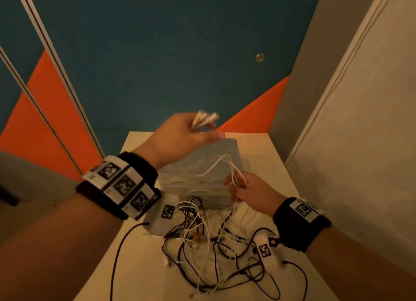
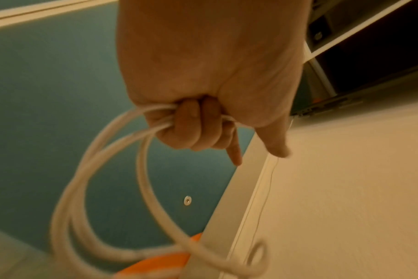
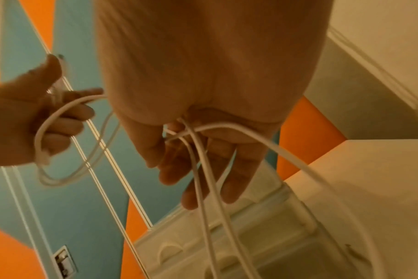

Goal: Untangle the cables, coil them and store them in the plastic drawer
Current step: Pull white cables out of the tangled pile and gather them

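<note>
The left hand [image 1: 180, 134], raised above the plastic drawer [image 1: 202, 179], grips gathered loops of a white cable [image 1: 216, 168] to keep the coil from springing apart. The right hand [image 1: 249, 192] pinches its trailing strand (feeding slack) above the tangle [image 1: 213, 244] on the near desk [image 1: 265, 149].

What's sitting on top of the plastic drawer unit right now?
Loops of white cable lie across the plastic drawer unit's lid, held between left hand and right hand. The left hand covers the lid's back-left corner.
</note>
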